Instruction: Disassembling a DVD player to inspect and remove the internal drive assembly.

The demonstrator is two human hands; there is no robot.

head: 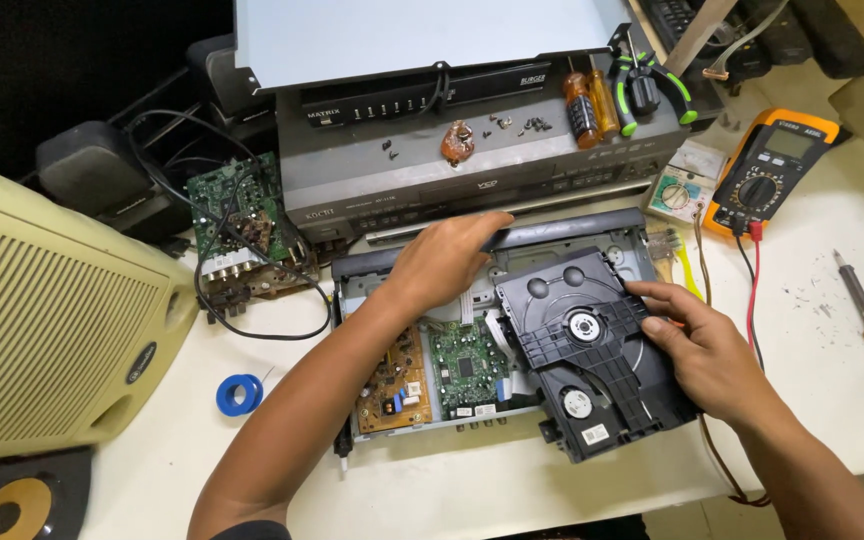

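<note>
Hands on an opened disc player

My left hand [447,262] rests flat on the player chassis [392,268]; my right hand [702,350] grips the black disc drive [582,350] tilted over it.

The left hand [447,262] is extended forward, palm down, fingers laid flat and together. The right hand [704,345] is angled inward, fingers spread and curled, thumb pressed down. Both forearms are bare.
</note>
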